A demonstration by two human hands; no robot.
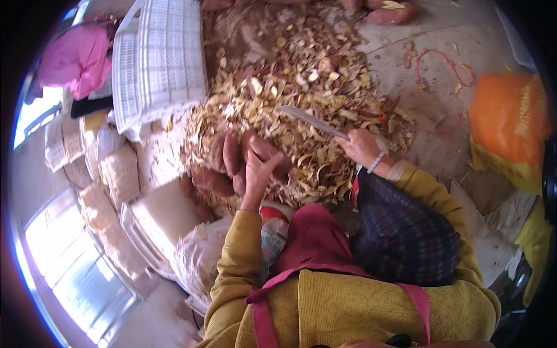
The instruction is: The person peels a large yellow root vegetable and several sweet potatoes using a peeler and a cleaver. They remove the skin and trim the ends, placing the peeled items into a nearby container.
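Note:
My left hand (pixel 259 174) grips a reddish sweet potato (pixel 263 148) at the near left part of a wide heap of peelings (pixel 313 152). Several unpeeled sweet potatoes (pixel 213 182) lie close beside that hand, to its left. In my right hand (pixel 362 148) is a knife (pixel 311 121), its long blade pointing up and left over the peelings. The handle is hidden in my fingers. The blade is apart from the sweet potatoes.
A white plastic crate (pixel 161 61) stands at the upper left. More sweet potatoes (pixel 391 14) lie at the top. An orange bag (pixel 507 117) is at the right, near a red cord (pixel 450 62). A white foam box (pixel 163 213) and a clear plastic bag (pixel 202 256) sit at my left.

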